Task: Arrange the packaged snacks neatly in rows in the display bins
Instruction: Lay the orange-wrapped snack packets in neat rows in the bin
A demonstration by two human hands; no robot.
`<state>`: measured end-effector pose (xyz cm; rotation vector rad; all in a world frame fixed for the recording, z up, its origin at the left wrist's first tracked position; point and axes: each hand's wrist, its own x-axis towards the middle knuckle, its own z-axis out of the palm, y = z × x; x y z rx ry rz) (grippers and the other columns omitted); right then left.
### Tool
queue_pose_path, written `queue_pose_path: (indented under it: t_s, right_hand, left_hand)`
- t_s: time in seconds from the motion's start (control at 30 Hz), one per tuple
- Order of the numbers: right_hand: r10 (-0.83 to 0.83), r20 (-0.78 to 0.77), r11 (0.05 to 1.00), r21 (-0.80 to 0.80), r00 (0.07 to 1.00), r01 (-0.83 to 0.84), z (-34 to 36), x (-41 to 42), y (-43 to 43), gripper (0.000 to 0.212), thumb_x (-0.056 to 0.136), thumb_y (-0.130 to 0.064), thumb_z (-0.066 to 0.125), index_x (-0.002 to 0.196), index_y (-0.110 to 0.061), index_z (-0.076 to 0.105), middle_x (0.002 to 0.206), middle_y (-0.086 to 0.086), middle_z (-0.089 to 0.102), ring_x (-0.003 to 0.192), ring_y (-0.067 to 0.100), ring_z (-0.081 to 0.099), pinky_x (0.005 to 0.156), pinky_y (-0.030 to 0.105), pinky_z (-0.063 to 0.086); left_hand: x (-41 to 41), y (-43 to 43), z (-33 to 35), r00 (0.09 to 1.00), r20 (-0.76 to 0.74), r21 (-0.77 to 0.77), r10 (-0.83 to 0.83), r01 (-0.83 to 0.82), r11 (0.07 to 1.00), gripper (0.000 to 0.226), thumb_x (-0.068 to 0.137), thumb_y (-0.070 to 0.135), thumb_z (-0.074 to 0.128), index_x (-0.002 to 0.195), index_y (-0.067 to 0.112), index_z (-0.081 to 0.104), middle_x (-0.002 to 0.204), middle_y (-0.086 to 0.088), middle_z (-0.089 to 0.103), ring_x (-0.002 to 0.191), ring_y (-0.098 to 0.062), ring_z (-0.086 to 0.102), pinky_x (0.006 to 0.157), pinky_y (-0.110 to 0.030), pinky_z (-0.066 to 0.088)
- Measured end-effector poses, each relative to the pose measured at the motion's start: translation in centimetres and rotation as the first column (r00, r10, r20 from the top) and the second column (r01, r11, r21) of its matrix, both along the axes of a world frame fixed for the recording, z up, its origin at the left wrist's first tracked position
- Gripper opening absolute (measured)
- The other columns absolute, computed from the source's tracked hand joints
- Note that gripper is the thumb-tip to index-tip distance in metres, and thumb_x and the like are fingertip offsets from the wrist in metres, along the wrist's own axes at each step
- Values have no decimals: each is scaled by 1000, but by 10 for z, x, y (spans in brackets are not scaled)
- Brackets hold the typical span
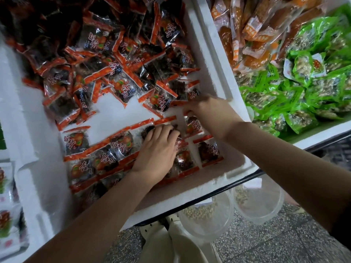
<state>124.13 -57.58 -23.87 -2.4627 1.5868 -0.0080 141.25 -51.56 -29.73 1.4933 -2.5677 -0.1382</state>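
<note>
Nearest us, below the dark table edge, we see a speckled floor and two clear tubs; the left one holds small pale pieces.

Above that edge sits the white foam bin, its near wall towards us. Both our bare forearms reach into it from below.

In the near part of the bin, red-and-black packets lie flat in rows, overlapping at their edges, each with an orange strip along one side. Our left hand rests palm down on the right end of these rows. Its fingers are loosely spread and press on the packets without pinching any.

A little farther in and to the right, our right hand is close to the bin's right wall. Its fingers bend down among the packets at the foot of the pile. Blur hides the fingertips, so we cannot tell whether it holds one.

Between the rows and the pile a patch of white bin floor shows. The pile itself is the same packets lying loose at all angles, and it fills the far part of the bin.

Past the right wall, a second bin holds orange packs and, nearer the right edge, green packs.
</note>
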Motion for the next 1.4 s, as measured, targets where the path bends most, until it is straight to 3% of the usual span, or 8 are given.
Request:
queue_pose_path:
  t_s: [0.17,0.37,0.5,0.73,0.9,1.13,1.27,1.4]
  right_hand:
    - [14,41,1000,-17,999,-13,-19,11,-3,52,81,6,56,129,-15,50,123,9,53,109,28,54,78,38,51]
    - [205,44,974,-110,978,-199,-35,-4,38,40,69,-12,80,107,-19,70,115,0,66,99,24,63,59,31,55]
    - [124,24,990,-72,992,-122,-40,-16,41,29,70,-7,78,97,-17,72,121,1,63,105,25,61,51,32,56]
    - [54,-23,998,27,998,-54,-32,-10,35,38,86,1,54,122,-11,58,141,8,43,128,29,42,73,45,57]
    - [50,-88,996,84,995,-43,-24,-8,33,54,88,0,27,139,-12,40,152,2,26,139,22,25,95,39,47]
    - [64,-173,998,-6,983,-66,-24,-14,55,43,52,3,72,94,-5,68,94,15,63,79,33,64,47,34,51]
    - [99,-128,977,201,987,-72,-25,-21,61,41,84,-4,56,122,-20,57,127,3,50,117,26,49,79,37,52]
    - [208,-111,924,348,972,-158,-15,-24,57,51,91,-7,47,136,-31,42,144,-9,33,133,13,31,97,31,45]
  left_hand:
    - [4,2,-3,1000,22,-1,0,0,1000,37,78,16,72,113,9,61,108,-10,60,101,-27,59,85,-39,50]
    - [2,1,-6,999,42,-3,19,-19,1000,37,77,14,74,111,9,61,109,-11,58,103,-29,57,88,-41,48]
    - [4,1,-7,999,33,18,24,-25,1000,42,75,13,77,114,11,62,113,-10,58,107,-28,55,90,-41,48]
    - [3,0,-7,998,45,29,39,-41,999,52,68,10,82,116,13,61,111,-9,58,105,-26,53,87,-39,49]
    - [3,0,-7,997,64,35,38,-40,999,52,69,10,81,116,13,61,109,-8,58,103,-26,55,87,-39,49]
    - [0,2,-3,999,35,85,27,-30,996,42,82,21,69,120,9,58,118,-13,56,113,-31,53,94,-44,46]
    - [3,4,-1,1000,-8,116,22,-21,993,42,83,23,54,123,8,56,125,-14,53,119,-33,50,98,-45,43]
    - [2,4,-2,1000,9,107,27,-27,994,43,82,25,53,122,8,58,123,-15,56,117,-33,53,96,-45,46]
